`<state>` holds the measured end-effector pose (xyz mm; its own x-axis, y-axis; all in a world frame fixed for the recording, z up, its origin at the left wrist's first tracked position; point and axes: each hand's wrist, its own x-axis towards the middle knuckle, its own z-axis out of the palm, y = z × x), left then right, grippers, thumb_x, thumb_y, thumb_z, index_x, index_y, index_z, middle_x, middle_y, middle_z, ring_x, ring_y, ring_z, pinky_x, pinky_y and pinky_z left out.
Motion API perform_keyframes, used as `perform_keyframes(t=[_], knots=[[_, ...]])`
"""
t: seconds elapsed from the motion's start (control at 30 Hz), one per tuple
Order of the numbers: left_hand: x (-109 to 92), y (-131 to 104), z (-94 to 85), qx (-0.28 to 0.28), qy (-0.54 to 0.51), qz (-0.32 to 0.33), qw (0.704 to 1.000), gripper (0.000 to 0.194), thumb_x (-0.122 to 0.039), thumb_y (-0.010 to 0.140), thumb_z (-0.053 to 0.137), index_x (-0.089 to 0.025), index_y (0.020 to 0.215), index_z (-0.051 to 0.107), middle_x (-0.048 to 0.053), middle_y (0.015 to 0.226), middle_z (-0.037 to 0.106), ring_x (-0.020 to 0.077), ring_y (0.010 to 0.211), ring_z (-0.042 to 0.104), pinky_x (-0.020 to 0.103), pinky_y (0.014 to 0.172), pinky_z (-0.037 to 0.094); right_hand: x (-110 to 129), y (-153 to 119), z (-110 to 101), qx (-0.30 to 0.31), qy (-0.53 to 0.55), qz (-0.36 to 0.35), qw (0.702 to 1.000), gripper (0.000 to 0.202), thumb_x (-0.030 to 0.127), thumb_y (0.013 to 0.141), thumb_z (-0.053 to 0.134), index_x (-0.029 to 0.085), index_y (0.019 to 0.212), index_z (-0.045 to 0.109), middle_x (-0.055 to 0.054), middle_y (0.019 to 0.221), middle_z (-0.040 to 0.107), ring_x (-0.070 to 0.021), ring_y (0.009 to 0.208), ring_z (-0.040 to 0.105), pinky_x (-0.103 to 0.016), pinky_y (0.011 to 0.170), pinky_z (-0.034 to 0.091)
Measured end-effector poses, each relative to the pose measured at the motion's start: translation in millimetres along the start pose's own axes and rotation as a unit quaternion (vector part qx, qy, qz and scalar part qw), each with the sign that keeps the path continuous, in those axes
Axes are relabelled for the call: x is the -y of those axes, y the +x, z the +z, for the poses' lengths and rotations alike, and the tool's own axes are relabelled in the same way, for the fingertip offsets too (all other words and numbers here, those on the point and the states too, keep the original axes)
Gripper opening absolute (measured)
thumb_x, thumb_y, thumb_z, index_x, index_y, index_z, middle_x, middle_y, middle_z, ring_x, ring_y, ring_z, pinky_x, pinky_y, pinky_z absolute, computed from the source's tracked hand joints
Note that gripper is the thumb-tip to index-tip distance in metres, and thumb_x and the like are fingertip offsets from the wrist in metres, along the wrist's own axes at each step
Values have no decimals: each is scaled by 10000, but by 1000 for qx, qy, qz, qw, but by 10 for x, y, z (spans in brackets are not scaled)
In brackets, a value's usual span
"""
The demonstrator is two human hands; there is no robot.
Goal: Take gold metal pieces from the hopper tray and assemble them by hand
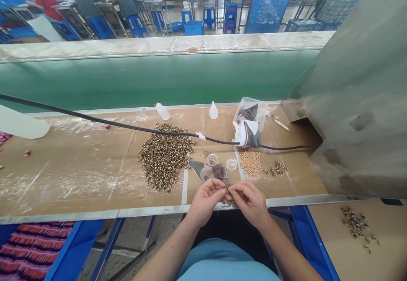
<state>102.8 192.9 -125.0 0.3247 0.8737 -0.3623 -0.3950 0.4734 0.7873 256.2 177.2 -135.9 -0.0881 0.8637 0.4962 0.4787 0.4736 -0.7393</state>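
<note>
At the bench's front edge, my left hand point(212, 194) and my right hand point(248, 198) meet, fingertips pinched together. A small gold-and-dark part point(227, 190) shows between them, too small to name. Beyond the hands lies a camouflage cloth point(211, 171), with a small clear dish point(212, 159) on it and a clear round lid point(231, 164) beside it. Left of the hands is a large heap of small gold-and-dark parts point(165, 156). To the right sit a patch of small tan beads point(250, 162) and a little group of similar gold parts point(278, 168).
A black cable point(152, 130) crosses above the bench. Two white squeeze bottles, one upright point(213, 110) and one tilted point(163, 111), stand behind it near a clear plastic box point(259, 108) with cloth. A grey metal housing point(359, 103) blocks the right. Beyond runs a green belt point(159, 77).
</note>
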Motion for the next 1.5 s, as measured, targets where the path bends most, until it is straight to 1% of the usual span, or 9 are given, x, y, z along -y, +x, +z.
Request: perform_keyframes(t=[0.17,0.37,0.5,0.6,0.8,0.93,1.1,1.27,1.5], knots=[[-8,1,7,5,2,1,1000,380,-365,633,768,-125,778,512,42,611,624,117,595,588,222,612,450,-7,-3,9,16,-5,-2,1000,98,189,894,535,182,849,621,-29,791,595,-102,665,561,-197,604,480],[17,3,-23,11,12,7,1000,343,-347,666,748,-126,793,519,40,623,621,124,607,592,227,608,445,6,3,10,12,-18,-15,1000,108,188,896,521,177,851,618,-33,788,597,-103,652,569,-197,595,488],[12,2,-20,12,10,6,1000,352,-352,659,751,-125,797,520,40,626,621,124,608,589,226,604,446,4,-5,10,12,-29,-32,999,95,163,898,518,177,879,610,-36,811,603,-106,703,586,-196,617,488],[10,-1,-10,9,6,7,1000,355,-356,661,749,-124,793,514,40,618,620,113,593,577,218,601,442,-11,-27,13,14,-40,-55,998,118,131,897,511,177,943,609,-43,843,611,-108,736,599,-202,651,492],[34,6,-18,-5,15,10,1000,352,-367,683,733,-127,809,509,44,620,621,114,584,567,222,604,436,-23,-66,-24,32,-77,-100,992,274,100,897,494,207,1128,596,-52,920,633,-114,784,623,-205,677,508],[41,14,-23,0,27,17,999,351,-377,691,725,-133,807,501,38,610,615,113,573,557,222,593,429,-12,-55,-61,43,-65,-113,991,316,86,896,487,211,1170,580,-54,925,636,-113,789,625,-197,672,515],[52,6,-18,-1,37,26,999,344,-385,704,712,-133,814,507,33,618,612,109,585,551,217,600,425,16,-61,-66,36,-11,-60,997,252,87,881,511,202,1082,612,-60,949,623,-122,813,617,-210,704,519],[70,2,-24,0,45,31,998,325,-370,722,699,-130,825,507,28,624,611,99,587,548,214,610,426,47,-47,-21,-6,-5,17,1000,84,178,888,525,174,872,607,-51,818,591,-103,619,561,-183,504,461],[62,-5,-32,6,61,33,998,334,-383,723,699,-129,827,508,19,624,605,93,593,550,212,615,440,58,12,6,24,-35,5,999,114,190,915,471,174,841,556,-40,810,575,-121,727,567,-204,630,468]])
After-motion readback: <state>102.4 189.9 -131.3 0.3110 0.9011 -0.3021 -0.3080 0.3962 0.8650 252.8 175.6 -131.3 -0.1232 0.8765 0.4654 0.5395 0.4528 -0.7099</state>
